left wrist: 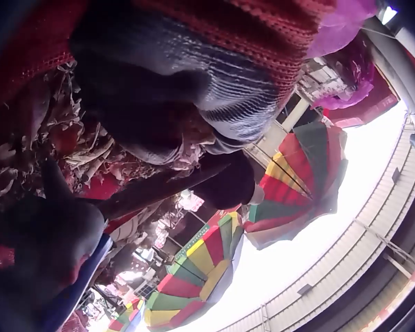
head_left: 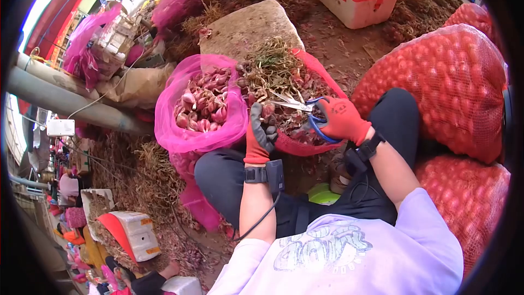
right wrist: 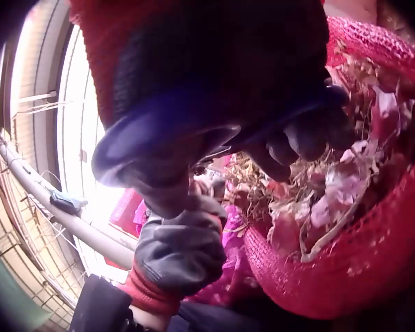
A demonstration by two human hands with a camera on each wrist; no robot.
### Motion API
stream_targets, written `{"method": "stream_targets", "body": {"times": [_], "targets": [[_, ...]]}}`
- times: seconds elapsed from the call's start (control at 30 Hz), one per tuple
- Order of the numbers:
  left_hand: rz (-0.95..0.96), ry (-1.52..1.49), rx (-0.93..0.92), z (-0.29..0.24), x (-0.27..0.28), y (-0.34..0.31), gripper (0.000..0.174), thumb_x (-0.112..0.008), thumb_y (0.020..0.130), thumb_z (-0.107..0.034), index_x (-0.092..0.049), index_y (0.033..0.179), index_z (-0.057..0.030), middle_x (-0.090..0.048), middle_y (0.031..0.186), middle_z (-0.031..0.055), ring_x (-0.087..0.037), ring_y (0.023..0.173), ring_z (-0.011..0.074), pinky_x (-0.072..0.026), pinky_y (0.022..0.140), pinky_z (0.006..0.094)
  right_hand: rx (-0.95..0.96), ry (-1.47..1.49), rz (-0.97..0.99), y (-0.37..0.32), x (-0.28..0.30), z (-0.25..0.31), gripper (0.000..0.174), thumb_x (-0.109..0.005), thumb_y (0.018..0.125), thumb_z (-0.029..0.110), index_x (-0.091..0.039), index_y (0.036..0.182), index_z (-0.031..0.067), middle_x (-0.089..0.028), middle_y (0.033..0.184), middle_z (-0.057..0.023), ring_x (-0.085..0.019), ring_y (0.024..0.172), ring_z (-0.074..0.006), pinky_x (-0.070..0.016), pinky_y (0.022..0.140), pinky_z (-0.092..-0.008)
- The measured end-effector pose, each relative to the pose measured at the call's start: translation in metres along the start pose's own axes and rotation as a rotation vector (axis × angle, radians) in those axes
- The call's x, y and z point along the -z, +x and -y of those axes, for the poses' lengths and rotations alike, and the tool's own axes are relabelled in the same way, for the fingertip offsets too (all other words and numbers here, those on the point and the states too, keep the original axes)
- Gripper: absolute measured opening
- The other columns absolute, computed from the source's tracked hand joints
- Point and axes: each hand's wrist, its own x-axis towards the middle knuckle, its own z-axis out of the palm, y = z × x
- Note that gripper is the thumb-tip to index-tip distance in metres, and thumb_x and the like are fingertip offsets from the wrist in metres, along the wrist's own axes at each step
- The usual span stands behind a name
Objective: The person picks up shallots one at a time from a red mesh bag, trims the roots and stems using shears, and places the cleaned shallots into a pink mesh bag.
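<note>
Blue-handled scissors [head_left: 293,104] are gripped in my gloved right hand [head_left: 341,119], their blades pointing toward my left hand [head_left: 261,135]. My left fingers are curled round a dark, rounded bulb [left wrist: 225,181], seen in the left wrist view beside a scissor blade [left wrist: 155,192]. In the right wrist view the blue handle [right wrist: 135,142] loops round my right fingers, and my left hand [right wrist: 180,250] is just beyond. Both hands are over a red mesh bag [head_left: 322,71] of dry skins and stalks. Left of it, a pink net bag [head_left: 166,123] holds peeled-looking shallots [head_left: 203,101].
Full red mesh sacks [head_left: 436,87] stand on the right. A worn foam slab [head_left: 245,27] lies beyond the bags, and a white foam box [head_left: 355,5] sits at the back. A metal pipe [head_left: 76,95] runs along the left. Dry stalks cover the ground at left.
</note>
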Motion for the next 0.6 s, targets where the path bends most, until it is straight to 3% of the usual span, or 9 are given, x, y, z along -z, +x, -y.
{"method": "stream_targets", "body": {"times": [0.23,0.3,0.4,0.6], "targets": [[-0.045,0.134,-0.026,0.003,0.0,-0.002,0.039,-0.051,0.088,-0.057,-0.054,0.082,-0.018,-0.044,0.057,-0.0053,-0.027,0.037,0.0035,-0.0164,0.032,0.0188,0.008,-0.071,0.018,0.001,0.002,-0.001,0.053,-0.067,0.07,0.048,-0.06,0.101,0.0049,-0.059,0.096,-0.0146,-0.059,0.09,-0.0309,-0.0471,0.077,-0.0399],[-0.068,0.294,-0.107,0.006,0.001,0.0,0.042,-0.049,0.087,-0.06,-0.053,0.084,-0.0176,-0.044,0.058,-0.0055,-0.028,0.037,0.0038,-0.0177,0.033,0.0196,0.003,-0.114,0.023,0.002,0.004,0.0,0.053,-0.068,0.07,0.047,-0.06,0.1,0.005,-0.06,0.097,-0.0143,-0.06,0.089,-0.0309,-0.0473,0.076,-0.0398],[-0.134,0.399,-0.116,0.009,0.003,0.003,0.048,-0.044,0.087,-0.064,-0.053,0.085,-0.0176,-0.043,0.057,-0.0057,-0.029,0.037,0.0043,-0.0193,0.034,0.0207,-0.012,-0.165,-0.011,0.0,-0.011,-0.005,0.05,-0.064,0.073,0.051,-0.061,0.093,0.0056,-0.063,0.087,-0.0134,-0.062,0.08,-0.03,-0.0476,0.072,-0.041],[-0.196,0.36,-0.142,0.013,0.0,0.006,0.055,-0.037,0.087,-0.069,-0.054,0.084,-0.0169,-0.041,0.054,-0.006,-0.028,0.037,0.0051,-0.0196,0.034,0.0213,-0.067,-0.004,0.177,0.005,-0.015,-0.007,0.051,-0.064,0.074,0.05,-0.061,0.097,0.0048,-0.064,0.082,-0.0149,-0.063,0.073,-0.0314,-0.0484,0.067,-0.0419]]}}
